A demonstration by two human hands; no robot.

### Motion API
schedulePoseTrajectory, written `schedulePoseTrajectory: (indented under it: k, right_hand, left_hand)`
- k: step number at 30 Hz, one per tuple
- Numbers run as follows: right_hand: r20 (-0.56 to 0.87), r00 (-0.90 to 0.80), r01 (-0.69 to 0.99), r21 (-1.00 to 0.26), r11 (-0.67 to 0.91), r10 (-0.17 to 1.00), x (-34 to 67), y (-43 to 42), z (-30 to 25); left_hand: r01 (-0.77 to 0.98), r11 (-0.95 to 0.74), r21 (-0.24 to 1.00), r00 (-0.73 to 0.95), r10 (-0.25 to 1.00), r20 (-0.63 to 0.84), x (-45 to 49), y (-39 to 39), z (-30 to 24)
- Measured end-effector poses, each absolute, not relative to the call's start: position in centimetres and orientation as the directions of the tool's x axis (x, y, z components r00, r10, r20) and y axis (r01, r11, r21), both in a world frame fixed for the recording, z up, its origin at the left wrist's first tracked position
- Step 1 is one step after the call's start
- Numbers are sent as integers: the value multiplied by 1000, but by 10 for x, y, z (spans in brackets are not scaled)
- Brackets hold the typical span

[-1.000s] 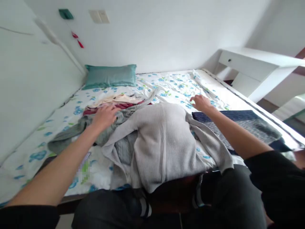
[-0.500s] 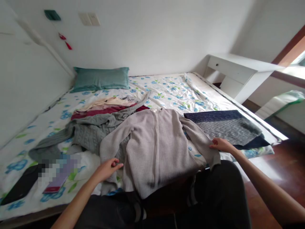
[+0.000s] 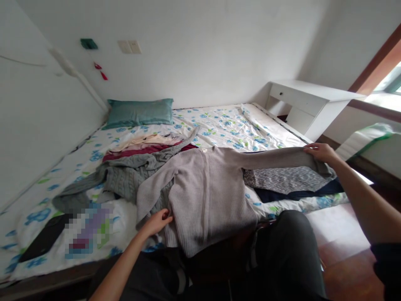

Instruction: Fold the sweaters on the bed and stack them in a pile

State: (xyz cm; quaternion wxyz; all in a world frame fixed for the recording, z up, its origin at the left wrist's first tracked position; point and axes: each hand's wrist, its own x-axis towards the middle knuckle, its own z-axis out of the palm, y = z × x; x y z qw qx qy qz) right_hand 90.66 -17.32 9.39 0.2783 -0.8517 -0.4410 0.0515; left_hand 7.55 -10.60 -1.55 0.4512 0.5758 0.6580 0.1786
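A light grey ribbed sweater (image 3: 213, 196) lies spread on the bed, its collar toward the wall and its hem hanging over the near edge. My right hand (image 3: 322, 154) pinches its right-side sleeve near the cuff, holding it stretched out sideways. Beneath that sleeve lies a folded dark blue and speckled grey knit garment (image 3: 288, 179). My left hand (image 3: 158, 221) rests by the sweater's left side edge, fingers loosely curled with a gap at the thumb. The other sleeve slants down beside it, over a grey cable-knit sweater (image 3: 122, 179).
Maroon (image 3: 138, 150) and cream clothes (image 3: 147, 141) lie beyond the cable-knit sweater. A green pillow (image 3: 139, 112) is against the wall. At the near left are a black flat object (image 3: 44, 238) and a blurred-out patch. A white desk (image 3: 310, 98) stands right of the bed.
My right hand has lifted the sleeve up and to the right, from slanting down to straight out across the folded knit. My left hand has shifted slightly toward the sweater's body. The view has tilted a little.
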Motion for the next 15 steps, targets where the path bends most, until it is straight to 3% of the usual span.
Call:
schedulePoseTrajectory:
  k: [3, 7, 11, 15]
  right_hand:
    - [131, 735, 645, -439, -625, 666, 930, -175, 89]
    - [165, 726, 663, -426, -616, 667, 888, -170, 51]
    - [115, 503, 794, -453, -406, 857, 774, -155, 3]
    - [-183, 263, 757, -570, -320, 947, 661, -159, -38]
  left_hand:
    - [592, 295, 750, 50, 916, -399, 70, -102, -15]
    - [455, 416, 787, -59, 896, -440, 73, -103, -7]
    - [-95, 571, 815, -102, 809, -579, 87, -110, 9]
    - [-535, 570, 624, -145, 666, -732, 104, -118, 14]
